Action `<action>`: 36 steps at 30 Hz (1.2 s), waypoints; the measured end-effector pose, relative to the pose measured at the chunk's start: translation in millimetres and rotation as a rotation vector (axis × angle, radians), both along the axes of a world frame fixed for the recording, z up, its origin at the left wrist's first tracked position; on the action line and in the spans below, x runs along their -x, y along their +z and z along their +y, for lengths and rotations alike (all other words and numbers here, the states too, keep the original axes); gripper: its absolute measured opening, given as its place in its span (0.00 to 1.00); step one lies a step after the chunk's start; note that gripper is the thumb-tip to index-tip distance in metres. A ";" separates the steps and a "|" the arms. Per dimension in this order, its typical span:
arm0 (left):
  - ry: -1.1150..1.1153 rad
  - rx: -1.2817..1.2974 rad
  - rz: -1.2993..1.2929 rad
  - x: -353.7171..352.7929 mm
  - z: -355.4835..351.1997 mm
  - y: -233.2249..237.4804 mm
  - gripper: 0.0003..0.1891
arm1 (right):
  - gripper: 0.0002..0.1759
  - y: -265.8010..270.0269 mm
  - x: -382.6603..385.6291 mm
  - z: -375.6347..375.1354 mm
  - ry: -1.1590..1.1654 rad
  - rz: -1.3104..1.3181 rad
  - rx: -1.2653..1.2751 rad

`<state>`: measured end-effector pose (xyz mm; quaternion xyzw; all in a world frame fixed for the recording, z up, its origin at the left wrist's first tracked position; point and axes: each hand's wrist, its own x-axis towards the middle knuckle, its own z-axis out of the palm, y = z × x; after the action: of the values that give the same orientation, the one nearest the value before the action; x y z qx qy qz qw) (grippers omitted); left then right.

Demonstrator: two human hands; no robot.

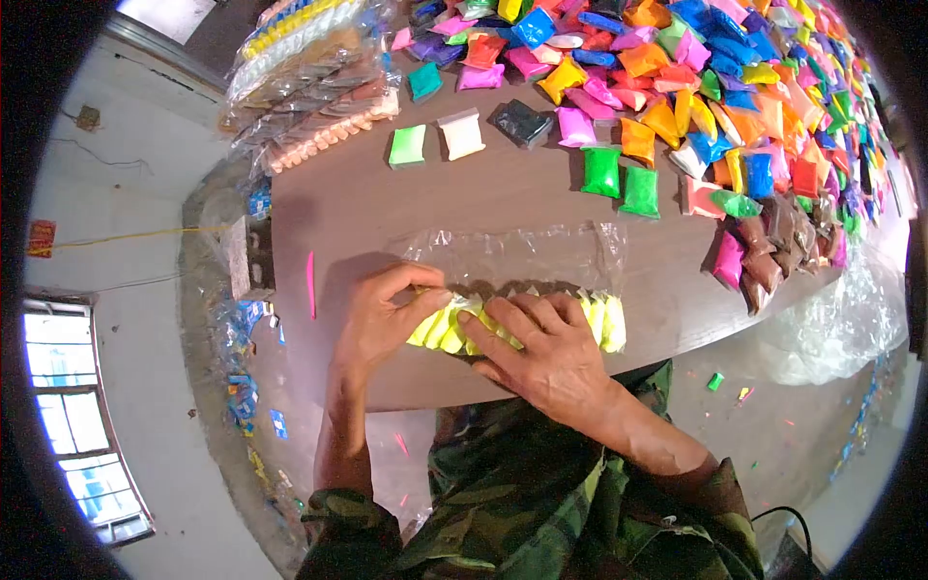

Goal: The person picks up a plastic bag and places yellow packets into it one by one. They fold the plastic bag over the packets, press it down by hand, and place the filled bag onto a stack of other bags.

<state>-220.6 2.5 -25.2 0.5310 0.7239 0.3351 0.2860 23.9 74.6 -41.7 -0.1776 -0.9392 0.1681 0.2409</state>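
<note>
A row of bright yellow packets (611, 324) lies side by side near the table's front edge, inside or against a clear plastic bag (512, 247) whose loose part spreads behind them. My left hand (382, 314) is at the row's left end, thumb and forefinger closed together at the bag's edge; the exact spot between the fingertips is hard to see. Across the middle of the row rests my right hand (543, 350), palm down with its fingers apart, covering several packets.
A large heap of colourful packets (667, 87) fills the back right. Bagged rows of packets (309, 97) are stacked at the back left. Nearer stand a light green packet (407, 146), a cream packet (461, 134) and a black packet (523, 124). A pink strip (311, 286) lies left.
</note>
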 end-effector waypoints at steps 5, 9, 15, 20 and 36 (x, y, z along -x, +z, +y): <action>-0.055 0.040 0.000 -2.6 -4.8 5.9 0.08 | 0.31 -5.9 1.8 -0.8 -0.017 0.014 -0.045; -0.102 0.164 -0.004 -2.4 -4.2 12.4 0.08 | 0.29 -8.5 3.4 -2.2 -0.030 0.037 -0.050; 0.096 -0.055 -0.308 25.7 -19.1 0.2 0.12 | 0.28 -7.0 3.9 -2.5 -0.031 0.041 -0.045; 0.254 -0.100 0.169 31.8 -11.2 13.2 0.20 | 0.27 -6.3 5.1 -2.2 -0.020 0.040 -0.062; -0.034 -0.050 0.004 31.3 11.4 17.6 0.07 | 0.25 -5.3 4.7 -1.5 -0.027 0.045 -0.028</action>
<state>-252.0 13.9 -7.6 0.5508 0.7067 0.3470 0.2770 19.1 73.1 -47.0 -0.1829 -0.9334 0.1558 0.2665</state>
